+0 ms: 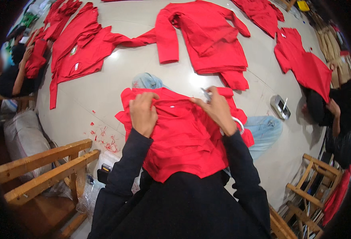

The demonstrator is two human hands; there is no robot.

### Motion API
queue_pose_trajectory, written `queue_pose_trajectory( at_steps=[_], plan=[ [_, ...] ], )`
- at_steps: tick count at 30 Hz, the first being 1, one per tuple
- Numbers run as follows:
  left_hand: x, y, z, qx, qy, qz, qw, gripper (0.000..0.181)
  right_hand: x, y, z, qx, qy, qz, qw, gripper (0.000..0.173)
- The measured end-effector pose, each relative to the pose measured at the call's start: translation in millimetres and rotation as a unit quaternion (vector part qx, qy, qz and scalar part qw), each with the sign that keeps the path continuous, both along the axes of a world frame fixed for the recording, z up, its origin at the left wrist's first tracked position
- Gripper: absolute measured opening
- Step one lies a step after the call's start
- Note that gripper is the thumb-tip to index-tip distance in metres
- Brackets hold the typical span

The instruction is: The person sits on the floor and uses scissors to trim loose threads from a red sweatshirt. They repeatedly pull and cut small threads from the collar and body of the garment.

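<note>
A red long-sleeved garment [178,134] lies across my lap, over my pale blue jeans [263,133]. Its neckline, with a small white label [172,106], is spread between my hands. My left hand [144,115] is closed on the cloth at the left of the neckline, its fingertips bent over the fabric. In my right hand [218,112] is a small grey metal tool [206,93], apparently thread snips, pointing up and left and partly hidden by the fingers. The fingertips of that hand also touch the neckline's right side. A white ring-shaped band [238,125] circles my right wrist.
More red garments [211,44] lie on the pale tiled floor [82,89], with thread scraps [111,145] at left. A small metallic container [280,107] sits at right. Wooden frames [52,162] stand at lower left and right. Co-workers [14,68] [334,110] handle red cloth on both sides.
</note>
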State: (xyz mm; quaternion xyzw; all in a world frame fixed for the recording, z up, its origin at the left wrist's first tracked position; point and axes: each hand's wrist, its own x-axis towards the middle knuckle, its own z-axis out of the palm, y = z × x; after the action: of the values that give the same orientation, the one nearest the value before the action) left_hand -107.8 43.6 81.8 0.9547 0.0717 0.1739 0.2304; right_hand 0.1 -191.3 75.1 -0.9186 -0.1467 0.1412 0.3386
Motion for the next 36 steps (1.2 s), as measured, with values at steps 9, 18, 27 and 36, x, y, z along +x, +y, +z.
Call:
queue_pose_trajectory(
  at_steps=[9,18,27,36],
  plan=[
    [-34,18,38,-0.081,-0.026,-0.074,0.994,0.032,-11,-8,24,0.023,-0.048,0.098,0.994,0.021],
    [-71,-34,74,-0.083,0.129,-0.216,0.964,0.037,-134,-72,20,0.046,0.082,0.081,0.992,0.022],
    [-27,-109,-17,-0.328,0.105,-0.179,0.922,0.024,-131,-76,53,0.151,0.249,-0.094,0.952,0.019],
    [-42,-113,-39,-0.377,0.142,-0.097,0.91,0.03,-73,-41,23,0.223,0.324,-0.105,0.913,0.033]
  ],
)
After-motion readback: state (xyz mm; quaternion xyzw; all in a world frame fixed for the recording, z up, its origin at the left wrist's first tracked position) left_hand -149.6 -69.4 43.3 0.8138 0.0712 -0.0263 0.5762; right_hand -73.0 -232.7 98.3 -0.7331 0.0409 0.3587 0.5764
